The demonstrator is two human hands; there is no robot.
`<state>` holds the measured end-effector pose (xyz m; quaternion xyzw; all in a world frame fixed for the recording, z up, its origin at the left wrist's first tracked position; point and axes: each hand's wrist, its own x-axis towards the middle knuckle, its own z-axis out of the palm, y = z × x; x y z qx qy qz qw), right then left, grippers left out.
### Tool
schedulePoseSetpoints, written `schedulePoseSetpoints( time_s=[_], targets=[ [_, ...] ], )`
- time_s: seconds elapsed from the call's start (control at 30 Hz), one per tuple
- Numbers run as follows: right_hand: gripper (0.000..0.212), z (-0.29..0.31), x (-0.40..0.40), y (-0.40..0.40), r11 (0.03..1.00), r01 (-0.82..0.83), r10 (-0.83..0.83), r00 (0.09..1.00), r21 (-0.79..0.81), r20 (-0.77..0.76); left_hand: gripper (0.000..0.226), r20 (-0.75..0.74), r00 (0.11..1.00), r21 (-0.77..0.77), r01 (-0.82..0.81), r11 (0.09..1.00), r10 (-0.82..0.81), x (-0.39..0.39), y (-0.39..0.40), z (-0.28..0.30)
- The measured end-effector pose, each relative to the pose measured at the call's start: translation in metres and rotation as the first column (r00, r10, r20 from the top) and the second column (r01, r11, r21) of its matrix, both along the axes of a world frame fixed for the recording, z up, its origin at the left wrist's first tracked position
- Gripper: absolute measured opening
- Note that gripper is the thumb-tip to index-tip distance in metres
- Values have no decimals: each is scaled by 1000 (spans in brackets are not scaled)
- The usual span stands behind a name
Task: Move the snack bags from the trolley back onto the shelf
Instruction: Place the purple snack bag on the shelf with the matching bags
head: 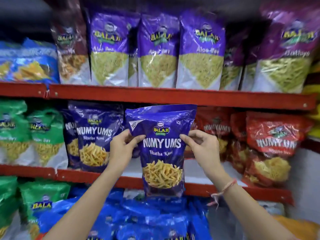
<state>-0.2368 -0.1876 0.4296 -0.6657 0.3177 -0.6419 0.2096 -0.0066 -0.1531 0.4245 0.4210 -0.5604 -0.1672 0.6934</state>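
Note:
I hold a blue Numyums snack bag (161,153) upright in front of the middle shelf (199,187). My left hand (123,146) pinches its left edge and my right hand (200,144) pinches its right edge, both near the top. The bag hangs before a bare gap on the white shelf board, with its bottom below the red shelf lip. Matching blue Numyums bags (94,135) stand just left of the gap. Red Numyums bags (270,141) stand and lean on the right. The trolley is out of view.
Purple Aloo Sev bags (155,49) fill the upper shelf (173,96). Green bags (34,132) stand at the far left of the middle shelf. Blue bags (147,220) lie piled on the lower shelf beneath my arms. A thread bracelet (223,189) circles my right wrist.

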Motion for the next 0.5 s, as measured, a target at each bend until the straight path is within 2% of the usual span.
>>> schedulePoseSetpoints(
  time_s=[0.1, 0.27, 0.37, 0.5],
  targets=[
    [11, 16, 5, -30, 1000, 19, -19, 1000, 14, 10, 13, -26, 999, 21, -19, 1000, 19, 0, -30, 13],
    [23, 18, 16, -79, 999, 49, -49, 999, 2, 8, 5, -62, 998, 19, -30, 999, 31, 4, -81, 12],
    [22, 4, 24, -107, 995, 96, -96, 995, 37, 8, 18, -73, 991, 37, -105, 994, 108, 9, -109, 0],
    [29, -9, 37, -143, 989, 55, -68, 993, 134, 98, 34, -49, 982, 39, -183, 982, 184, 10, -142, -4]
  ],
)
